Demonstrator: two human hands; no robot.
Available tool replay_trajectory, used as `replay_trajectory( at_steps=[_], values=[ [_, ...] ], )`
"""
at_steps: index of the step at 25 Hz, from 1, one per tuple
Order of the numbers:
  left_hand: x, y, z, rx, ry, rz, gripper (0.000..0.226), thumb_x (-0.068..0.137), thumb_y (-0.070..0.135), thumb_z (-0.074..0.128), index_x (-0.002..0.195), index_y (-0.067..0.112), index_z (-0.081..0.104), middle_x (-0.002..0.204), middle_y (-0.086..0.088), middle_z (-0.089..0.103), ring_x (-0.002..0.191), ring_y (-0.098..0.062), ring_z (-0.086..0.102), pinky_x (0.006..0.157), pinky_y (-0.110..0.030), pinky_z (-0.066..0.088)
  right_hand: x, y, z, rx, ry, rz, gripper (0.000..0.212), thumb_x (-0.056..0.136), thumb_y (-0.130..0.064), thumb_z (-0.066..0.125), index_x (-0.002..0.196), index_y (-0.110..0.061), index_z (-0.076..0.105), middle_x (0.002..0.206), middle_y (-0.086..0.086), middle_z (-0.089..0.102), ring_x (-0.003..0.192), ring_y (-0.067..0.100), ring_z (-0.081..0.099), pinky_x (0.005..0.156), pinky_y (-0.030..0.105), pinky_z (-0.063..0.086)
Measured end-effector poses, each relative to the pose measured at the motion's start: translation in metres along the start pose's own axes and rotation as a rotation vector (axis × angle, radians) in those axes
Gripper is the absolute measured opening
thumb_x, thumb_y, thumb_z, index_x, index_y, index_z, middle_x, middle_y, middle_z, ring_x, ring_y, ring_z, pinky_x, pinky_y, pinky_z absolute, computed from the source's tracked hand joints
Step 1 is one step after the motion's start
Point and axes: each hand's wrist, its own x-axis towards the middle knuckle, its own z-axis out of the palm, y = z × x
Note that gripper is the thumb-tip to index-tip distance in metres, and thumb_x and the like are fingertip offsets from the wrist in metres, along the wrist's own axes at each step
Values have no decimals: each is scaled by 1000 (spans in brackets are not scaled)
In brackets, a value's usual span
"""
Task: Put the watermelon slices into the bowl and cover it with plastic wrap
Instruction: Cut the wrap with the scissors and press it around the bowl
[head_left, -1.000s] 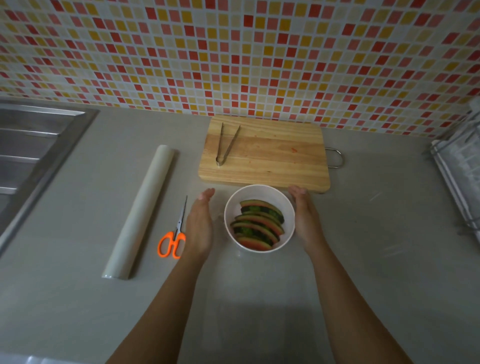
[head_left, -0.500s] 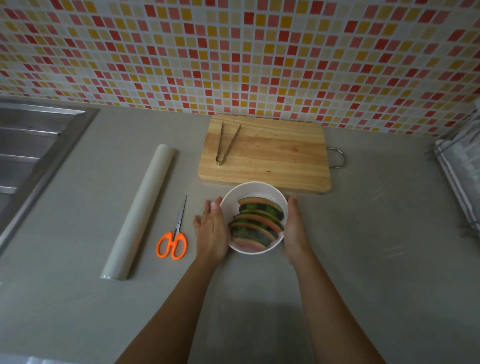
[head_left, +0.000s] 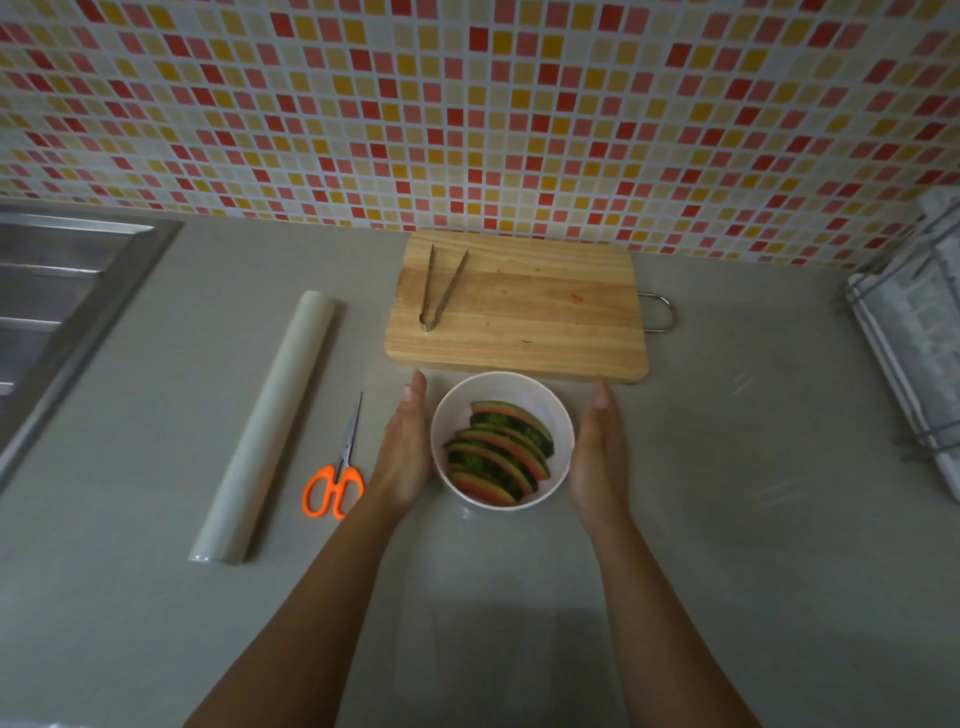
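A white bowl (head_left: 500, 378) stands on the grey counter just in front of the cutting board, with several watermelon slices (head_left: 498, 457) stacked in it, rind up. My left hand (head_left: 405, 452) lies flat along the bowl's left side, fingers straight. On the right side my right hand (head_left: 597, 457) mirrors it. Both hold nothing. A faint sheen like clear film shows at the bowl's near edge; I cannot tell how much it covers. The plastic wrap roll (head_left: 265, 426) lies to the left.
Orange-handled scissors (head_left: 335, 478) lie between the roll and my left hand. Metal tongs (head_left: 439, 288) rest on the wooden cutting board (head_left: 519, 312) against the tiled wall. A steel sink (head_left: 52, 312) is at far left, a wire rack (head_left: 914, 353) at far right.
Half a second ago both hands were cupped against the bowl's sides. Now their fingers are straightened and the palms sit flat alongside it.
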Motion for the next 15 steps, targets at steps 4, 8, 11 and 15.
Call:
replay_trajectory(
  at_steps=[4,8,11,15],
  values=[
    [-14,10,11,-437,-49,15,64,99,49,4,149,19,29,146,5,45,133,-8,45,105,-28,41,-2,0,13,377,-197,73,53,97,-49,20,136,-24,46,136,3,51,119,16,51,86,25,48],
    [-16,6,28,-706,-81,26,62,104,42,3,109,28,64,95,5,74,89,-9,72,68,-21,58,-1,0,22,441,-123,135,62,89,-61,18,118,-26,61,110,10,66,99,22,65,72,33,55],
    [-11,1,24,-654,-32,-23,61,102,46,4,120,27,59,104,3,73,98,-11,70,71,-19,57,3,-1,22,411,-106,274,66,88,-66,14,97,-31,68,95,8,71,87,22,69,66,32,56],
    [-5,-4,13,-273,39,31,56,102,40,1,137,26,43,140,18,37,125,17,29,105,-7,27,8,-1,15,159,-128,250,73,87,-68,7,114,-28,61,122,11,62,113,25,59,90,34,46]
  ],
)
